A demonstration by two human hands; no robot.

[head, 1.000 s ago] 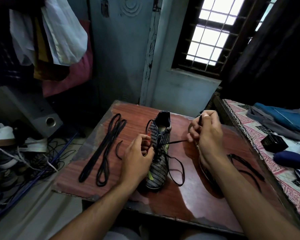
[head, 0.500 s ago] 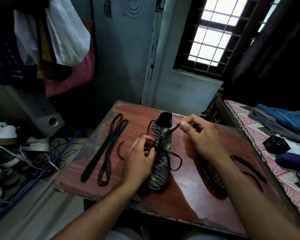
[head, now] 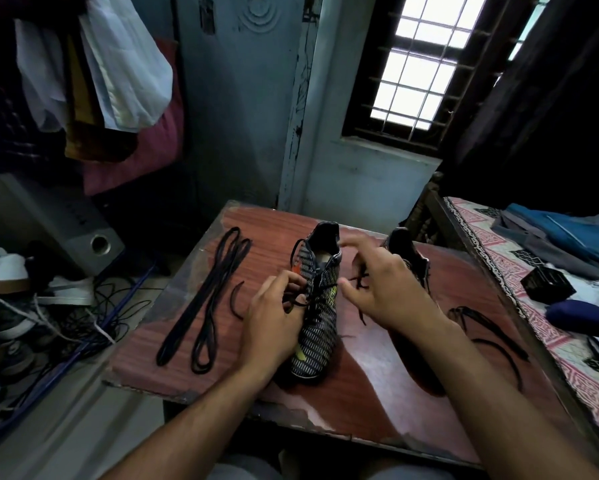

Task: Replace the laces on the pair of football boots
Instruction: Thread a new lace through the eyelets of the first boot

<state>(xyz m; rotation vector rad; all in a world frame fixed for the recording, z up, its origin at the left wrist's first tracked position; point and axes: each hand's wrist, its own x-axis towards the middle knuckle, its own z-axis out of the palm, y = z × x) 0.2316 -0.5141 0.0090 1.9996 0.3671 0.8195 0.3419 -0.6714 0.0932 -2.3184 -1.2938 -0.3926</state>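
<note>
A black patterned football boot [head: 317, 327] stands on the wooden table [head: 360, 393], toe towards me. My left hand [head: 273, 327] rests against its left side and pinches a black lace [head: 292, 303] at the eyelets. My right hand [head: 384, 289] hovers over the boot's right side, index finger and thumb stretched out. The other end of the lace [head: 362, 313] passes under its curled fingers and hangs down. The second boot [head: 407, 252] is mostly hidden behind my right hand.
Two long looped black laces [head: 218, 292] and a short piece [head: 235, 299] lie on the table's left part. More loose laces [head: 492, 330] lie at its right edge. A bed with clothes and a black box [head: 547, 282] adjoins on the right. Shoes, cables and a speaker [head: 83, 237] crowd the floor at left.
My right hand came in from the right, where it held the lace taut, to the boot's collar and then lower over the eyelets. The lace went slack. My left hand stayed at the boot.
</note>
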